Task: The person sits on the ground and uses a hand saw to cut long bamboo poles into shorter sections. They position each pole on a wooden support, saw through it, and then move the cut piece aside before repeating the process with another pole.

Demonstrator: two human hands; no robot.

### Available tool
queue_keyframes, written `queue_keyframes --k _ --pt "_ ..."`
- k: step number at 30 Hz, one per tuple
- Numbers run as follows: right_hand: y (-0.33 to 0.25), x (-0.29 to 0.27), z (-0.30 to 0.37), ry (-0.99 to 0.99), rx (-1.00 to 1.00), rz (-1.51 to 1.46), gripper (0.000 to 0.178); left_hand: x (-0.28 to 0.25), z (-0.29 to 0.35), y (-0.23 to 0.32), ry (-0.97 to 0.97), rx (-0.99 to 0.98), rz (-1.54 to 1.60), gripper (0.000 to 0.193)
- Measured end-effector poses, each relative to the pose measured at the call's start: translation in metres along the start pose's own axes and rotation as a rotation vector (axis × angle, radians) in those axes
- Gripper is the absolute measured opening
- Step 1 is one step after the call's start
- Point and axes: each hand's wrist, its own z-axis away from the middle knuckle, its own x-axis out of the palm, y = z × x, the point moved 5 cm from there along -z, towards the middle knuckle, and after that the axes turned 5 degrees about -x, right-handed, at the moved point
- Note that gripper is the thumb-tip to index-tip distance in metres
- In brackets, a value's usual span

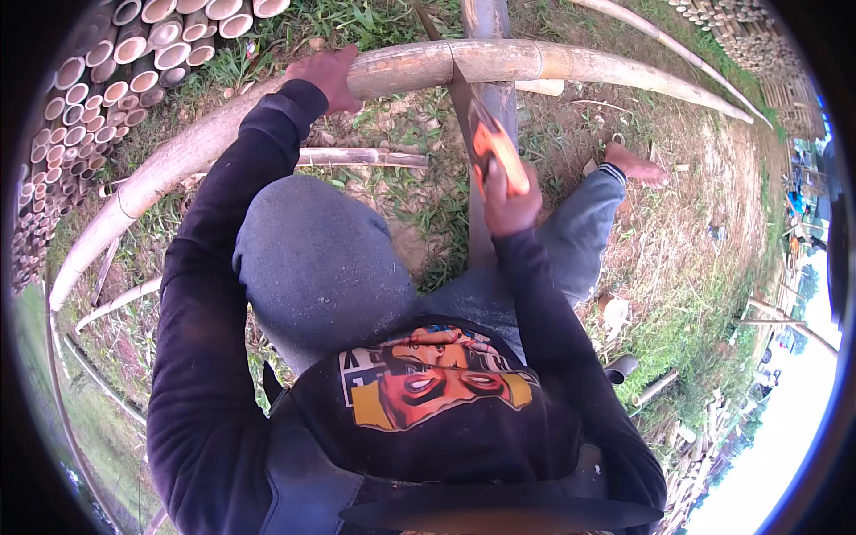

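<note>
A long, thick bamboo pole point(593, 64) runs from side to side in front of me, bent into an arc by the lens. My left hand point(326, 78) grips it from above, left of the middle. In my right hand point(512, 201) is a handsaw point(492, 147) with an orange and black handle. Its blade stands against the near side of the pole, at a dark cut line just left of a joint. Beneath the pole, close to the cut line, a grey wooden beam point(501, 105) runs away from me. The blade's teeth are too blurred to make out.
Cut bamboo stems point(134, 53) are stacked at the far left, their round ends toward me. A shorter bamboo piece point(366, 158) lies on the grassy ground beyond my bent knee. My bare foot point(635, 165) rests on the soil at right. More bamboo point(749, 40) is piled at far right.
</note>
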Motion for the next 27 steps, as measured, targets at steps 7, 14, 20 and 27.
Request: queue_keyframes --k 7,14,20,27 --pt "0.045 0.011 -0.014 0.016 -0.064 -0.004 0.034 -0.012 0.000 0.003 -0.013 -0.016 -0.017 0.093" --pt "-0.014 -0.057 0.082 0.024 0.050 0.000 0.029 -0.002 -0.006 -0.001 0.002 -0.012 -0.002 0.089" --pt "0.043 0.060 -0.086 0.005 -0.137 0.128 0.029 -0.013 0.003 0.002 0.013 -0.003 0.024 0.087" --pt "0.004 -0.072 0.105 0.025 0.008 -0.012 0.030 -0.004 0.000 0.001 -0.013 -0.023 0.002 0.082"
